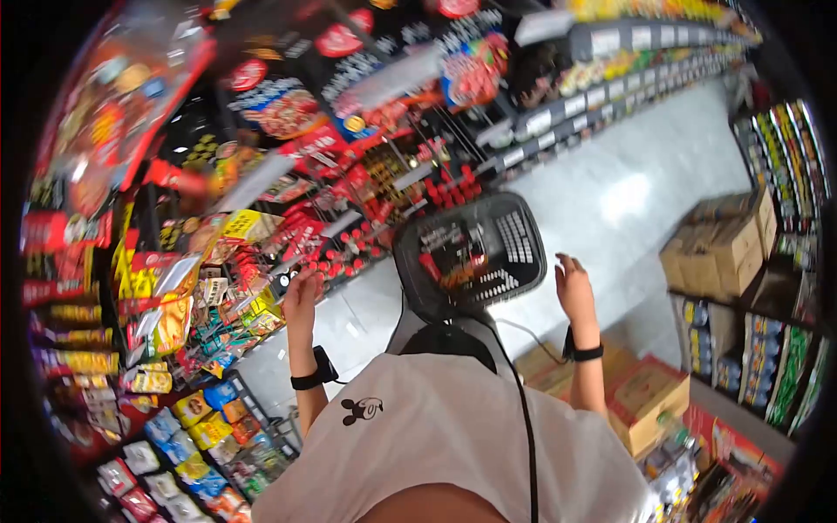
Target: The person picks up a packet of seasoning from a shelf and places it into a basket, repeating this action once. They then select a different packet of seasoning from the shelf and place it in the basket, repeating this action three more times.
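In front of my body is a black shopping basket point(519, 292), with a dark package point(453, 248) with red parts lying inside. Left of it, my left hand point(301, 296) hovers near the shelf of red packets; its fingers look extended and slightly blurred, with nothing clearly in them. My right hand point(571, 283) is raised just right of the basket, apart from its rim, fingers spread and nothing held. Both wrists wear black bands. What supports the basket is hidden.
Shelves of packaged snacks point(296, 157) run along the left and top. Cardboard boxes point(719, 248) sit on a shelf at the right, and more boxes point(645, 392) stand behind my right arm. Pale floor point(610, 192) shows between the shelves. A black cable point(526, 418) crosses my shirt.
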Action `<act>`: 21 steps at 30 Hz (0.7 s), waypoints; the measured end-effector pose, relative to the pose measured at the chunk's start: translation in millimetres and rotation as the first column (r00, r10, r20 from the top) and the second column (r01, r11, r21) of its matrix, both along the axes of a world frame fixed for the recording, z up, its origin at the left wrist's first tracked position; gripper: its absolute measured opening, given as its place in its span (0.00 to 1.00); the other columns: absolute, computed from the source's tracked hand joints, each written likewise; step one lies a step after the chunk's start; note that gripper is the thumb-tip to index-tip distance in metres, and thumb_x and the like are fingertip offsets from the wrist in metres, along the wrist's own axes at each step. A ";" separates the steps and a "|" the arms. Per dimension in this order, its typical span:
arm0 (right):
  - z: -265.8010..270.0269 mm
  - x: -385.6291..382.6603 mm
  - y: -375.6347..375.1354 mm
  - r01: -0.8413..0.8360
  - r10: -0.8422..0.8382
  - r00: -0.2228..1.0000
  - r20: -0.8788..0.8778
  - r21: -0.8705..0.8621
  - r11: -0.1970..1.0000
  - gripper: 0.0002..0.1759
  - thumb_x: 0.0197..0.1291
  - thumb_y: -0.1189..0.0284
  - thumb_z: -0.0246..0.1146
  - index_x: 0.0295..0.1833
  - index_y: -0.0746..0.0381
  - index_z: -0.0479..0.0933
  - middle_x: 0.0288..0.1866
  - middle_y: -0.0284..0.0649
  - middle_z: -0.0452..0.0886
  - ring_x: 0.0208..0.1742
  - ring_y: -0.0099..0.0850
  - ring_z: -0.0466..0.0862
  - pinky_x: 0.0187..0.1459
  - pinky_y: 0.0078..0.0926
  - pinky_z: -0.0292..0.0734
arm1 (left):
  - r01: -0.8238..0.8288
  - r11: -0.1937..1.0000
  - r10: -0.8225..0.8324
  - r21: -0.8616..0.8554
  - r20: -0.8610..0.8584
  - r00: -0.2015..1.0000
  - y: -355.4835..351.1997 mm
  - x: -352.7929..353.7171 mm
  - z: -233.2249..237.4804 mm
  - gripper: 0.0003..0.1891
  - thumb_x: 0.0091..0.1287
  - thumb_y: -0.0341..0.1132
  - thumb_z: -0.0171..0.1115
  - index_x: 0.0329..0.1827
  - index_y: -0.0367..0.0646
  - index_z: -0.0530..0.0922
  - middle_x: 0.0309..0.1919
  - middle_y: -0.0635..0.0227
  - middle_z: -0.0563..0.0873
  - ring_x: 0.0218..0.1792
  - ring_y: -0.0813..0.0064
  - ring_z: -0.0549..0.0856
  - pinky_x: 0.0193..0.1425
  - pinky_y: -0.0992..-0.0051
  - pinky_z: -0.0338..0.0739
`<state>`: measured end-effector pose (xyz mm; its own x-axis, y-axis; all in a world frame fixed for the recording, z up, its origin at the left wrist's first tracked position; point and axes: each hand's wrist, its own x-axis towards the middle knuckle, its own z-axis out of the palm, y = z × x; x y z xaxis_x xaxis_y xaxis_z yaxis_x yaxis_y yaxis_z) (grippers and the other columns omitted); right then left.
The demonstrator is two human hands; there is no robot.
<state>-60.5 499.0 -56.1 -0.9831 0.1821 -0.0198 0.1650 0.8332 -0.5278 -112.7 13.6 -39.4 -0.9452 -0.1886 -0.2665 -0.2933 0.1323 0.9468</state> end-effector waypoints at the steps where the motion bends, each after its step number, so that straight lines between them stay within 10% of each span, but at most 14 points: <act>1: 10.1 -10.7 -9.3 -0.050 0.050 0.998 -0.037 -0.001 0.999 0.13 0.57 0.79 0.53 0.48 0.65 0.72 0.38 0.53 0.77 0.37 0.53 0.77 0.39 0.45 0.73 | -0.001 1.000 0.000 -0.020 -0.042 0.999 -4.9 -4.6 10.8 0.11 0.69 0.33 0.52 0.50 0.37 0.74 0.42 0.68 0.81 0.44 0.79 0.79 0.50 0.80 0.73; 18: 87.6 -141.0 -294.2 -0.797 0.747 0.604 -0.278 -0.195 0.571 0.12 0.56 0.77 0.55 0.47 0.65 0.73 0.41 0.53 0.77 0.43 0.52 0.77 0.44 0.40 0.74 | -0.095 0.990 0.128 0.103 -0.392 0.911 -102.5 -59.8 23.7 0.10 0.64 0.27 0.55 0.48 0.36 0.75 0.39 0.68 0.83 0.42 0.80 0.80 0.48 0.81 0.72; 21: 85.9 -173.4 -333.3 -0.805 0.765 0.593 -0.251 -0.229 0.548 0.13 0.55 0.79 0.55 0.48 0.67 0.73 0.43 0.54 0.77 0.45 0.50 0.78 0.46 0.38 0.73 | -0.126 0.991 0.131 0.037 -0.237 0.963 -113.8 -70.4 33.3 0.11 0.63 0.29 0.57 0.48 0.36 0.75 0.41 0.66 0.83 0.43 0.78 0.80 0.48 0.80 0.72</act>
<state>-233.9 165.7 29.8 -0.7284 -0.6593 0.1867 -0.5529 0.4046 -0.7284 -183.1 -100.2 -6.1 -0.9500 -0.3096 -0.0414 -0.0717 0.0871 0.9936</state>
